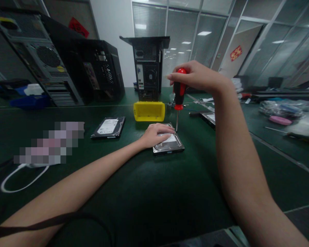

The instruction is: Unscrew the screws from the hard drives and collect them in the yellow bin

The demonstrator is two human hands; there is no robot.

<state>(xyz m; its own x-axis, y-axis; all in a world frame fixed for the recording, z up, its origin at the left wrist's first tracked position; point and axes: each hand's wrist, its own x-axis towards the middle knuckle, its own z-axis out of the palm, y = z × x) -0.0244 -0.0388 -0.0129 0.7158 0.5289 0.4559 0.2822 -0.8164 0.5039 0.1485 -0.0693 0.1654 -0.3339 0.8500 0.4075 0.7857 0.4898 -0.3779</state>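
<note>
A hard drive (pixel 168 147) lies on the green tabletop, partly covered by my left hand (pixel 157 134). That hand rests on its upper face with the fingers stretched out. My right hand (pixel 192 75) is wrapped round the red and black handle of a screwdriver (pixel 179 92). The screwdriver stands nearly upright, its tip down at the right edge of the drive. Whether a screw sits under the tip is too small to tell. Just behind the drive is a yellow plastic bin (pixel 149 112).
A second hard drive (pixel 108 127) lies to the left, another (pixel 208 118) behind my right forearm. Computer cases (pixel 148 68) stand at the back. A white cable loop (pixel 25 190) lies at left, a dark cable (pixel 67 218) crosses my left forearm. Plastic bags (pixel 282 108) are at right.
</note>
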